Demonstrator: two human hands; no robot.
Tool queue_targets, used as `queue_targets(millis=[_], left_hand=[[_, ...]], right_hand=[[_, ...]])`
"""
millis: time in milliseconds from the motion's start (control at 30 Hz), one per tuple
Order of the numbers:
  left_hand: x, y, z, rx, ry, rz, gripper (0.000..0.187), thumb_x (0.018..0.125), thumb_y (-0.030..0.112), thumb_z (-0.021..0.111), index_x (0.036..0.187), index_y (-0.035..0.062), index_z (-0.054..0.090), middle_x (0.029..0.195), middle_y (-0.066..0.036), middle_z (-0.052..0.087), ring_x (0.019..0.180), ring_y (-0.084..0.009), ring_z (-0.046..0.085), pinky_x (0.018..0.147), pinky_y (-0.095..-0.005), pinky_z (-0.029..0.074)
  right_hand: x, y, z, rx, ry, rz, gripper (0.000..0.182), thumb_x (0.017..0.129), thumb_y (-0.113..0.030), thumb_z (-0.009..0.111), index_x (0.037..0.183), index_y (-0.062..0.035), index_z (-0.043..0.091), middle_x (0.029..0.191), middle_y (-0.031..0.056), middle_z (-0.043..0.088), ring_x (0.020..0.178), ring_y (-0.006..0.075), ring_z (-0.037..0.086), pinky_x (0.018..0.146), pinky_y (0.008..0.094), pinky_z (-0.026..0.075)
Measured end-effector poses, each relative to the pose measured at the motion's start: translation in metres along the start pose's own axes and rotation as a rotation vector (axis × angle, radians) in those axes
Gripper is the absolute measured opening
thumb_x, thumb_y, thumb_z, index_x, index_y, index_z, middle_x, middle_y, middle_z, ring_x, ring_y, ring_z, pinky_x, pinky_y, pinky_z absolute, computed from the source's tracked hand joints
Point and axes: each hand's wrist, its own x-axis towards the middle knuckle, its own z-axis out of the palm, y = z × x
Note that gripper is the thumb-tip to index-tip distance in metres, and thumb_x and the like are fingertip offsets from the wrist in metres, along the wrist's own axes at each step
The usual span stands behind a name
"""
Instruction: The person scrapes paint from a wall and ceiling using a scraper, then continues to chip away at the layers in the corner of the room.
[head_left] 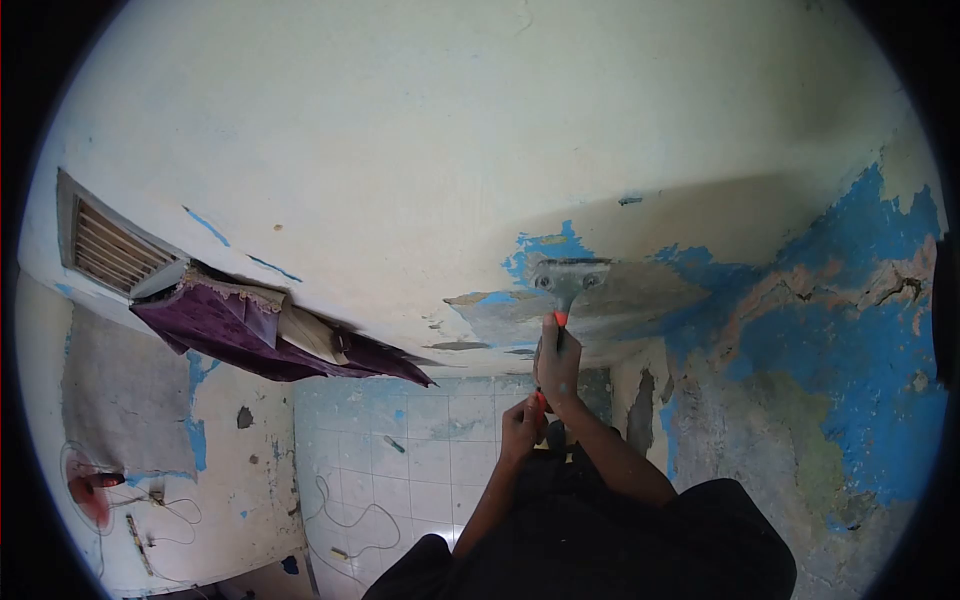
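Observation:
A wide-bladed scraper (565, 285) with an orange and black handle lies with its blade against the wall, at a patch of exposed blue paint (545, 248) and bare grey plaster. My right hand (559, 365) is wrapped round the upper part of its handle. Lower down, my left hand (520, 428) is closed round the handle's orange lower end. Cream paint (400, 150) covers the wall above the blade.
A purple cloth (220, 325) hangs at the left below a slatted vent (115, 245). A red fan (88, 490) is at the lower left. On the tiled floor (425, 465) lie a cable (350, 520) and a small tool (394, 444). Peeling blue wall (850, 390) stands right.

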Motion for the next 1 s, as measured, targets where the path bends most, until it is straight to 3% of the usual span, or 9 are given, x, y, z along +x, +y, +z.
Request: queue_targets(millis=[33, 167, 367, 467, 667, 867, 1000], left_hand=[[0.0, 0.0, 0.0, -0.002, 0.001, -0.018, 0.049, 0.1, 0.042, 0.044, 0.084, 0.0009, 0.065, 0.054, -0.001, 0.051, 0.042, -0.0084, 0.045, 0.04, -0.0246, 0.033], [-0.01, -0.008, -0.003, 0.012, 0.015, -0.065, 0.051, 0.099, 0.044, 0.044, 0.084, -0.0003, 0.064, 0.054, -0.002, 0.05, 0.043, -0.0079, 0.045, 0.041, -0.0241, 0.033], [-0.006, 0.03, -0.01, 0.062, -0.007, -0.051, 0.051, 0.099, 0.043, 0.044, 0.082, -0.0016, 0.063, 0.053, -0.002, 0.05, 0.041, -0.0085, 0.045, 0.04, -0.0233, 0.033], [-0.011, 0.015, -0.011, 0.026, 0.009, -0.057, 0.051, 0.099, 0.042, 0.044, 0.08, -0.0013, 0.062, 0.052, -0.002, 0.049, 0.04, -0.0087, 0.044, 0.039, -0.0234, 0.033], [-0.011, 0.037, -0.018, 0.067, -0.019, -0.051, 0.051, 0.099, 0.042, 0.044, 0.079, -0.0012, 0.062, 0.052, -0.002, 0.049, 0.04, -0.009, 0.045, 0.039, -0.0239, 0.033], [-0.006, 0.026, -0.021, 0.081, -0.002, -0.042, 0.057, 0.1, 0.044, 0.039, 0.078, -0.0032, 0.061, 0.05, -0.003, 0.047, 0.038, -0.0095, 0.043, 0.036, -0.0249, 0.031], [-0.011, 0.034, -0.021, 0.095, 0.018, -0.035, 0.056, 0.1, 0.043, 0.04, 0.077, -0.0027, 0.061, 0.049, -0.003, 0.047, 0.038, -0.0089, 0.042, 0.036, -0.0249, 0.03]], right_hand=[[0.001, -0.012, 0.0, 0.037, -0.029, 0.028, 0.051, 0.098, -0.036, 0.052, 0.061, -0.0021, 0.045, 0.05, -0.0009, 0.039, 0.049, 0.0073, 0.038, 0.046, 0.0289, 0.031], [-0.004, 0.008, -0.004, 0.018, -0.055, 0.126, 0.052, 0.099, -0.038, 0.049, 0.06, -0.0027, 0.044, 0.047, -0.0022, 0.037, 0.046, 0.0079, 0.039, 0.046, 0.0285, 0.032], [-0.004, -0.029, 0.005, 0.16, -0.076, 0.192, 0.054, 0.099, -0.039, 0.048, 0.058, -0.0037, 0.044, 0.044, -0.0001, 0.038, 0.041, 0.0104, 0.04, 0.043, 0.0307, 0.031], [-0.002, 0.004, 0.008, 0.035, -0.02, 0.087, 0.054, 0.098, -0.039, 0.049, 0.057, -0.0045, 0.044, 0.043, -0.0002, 0.037, 0.039, 0.0107, 0.039, 0.042, 0.0317, 0.031], [-0.005, -0.024, 0.013, 0.123, -0.033, 0.167, 0.053, 0.098, -0.039, 0.05, 0.057, -0.0047, 0.043, 0.044, -0.0014, 0.036, 0.041, 0.0092, 0.038, 0.042, 0.031, 0.032], [-0.005, -0.007, 0.016, 0.104, -0.034, 0.119, 0.054, 0.098, -0.039, 0.05, 0.056, -0.0054, 0.043, 0.042, -0.0015, 0.036, 0.039, 0.009, 0.038, 0.04, 0.0296, 0.03], [-0.006, -0.018, 0.02, 0.146, -0.047, 0.098, 0.053, 0.099, -0.039, 0.046, 0.055, -0.0127, 0.034, 0.04, -0.0037, 0.031, 0.029, 0.0077, 0.032, 0.03, 0.0257, 0.027]])
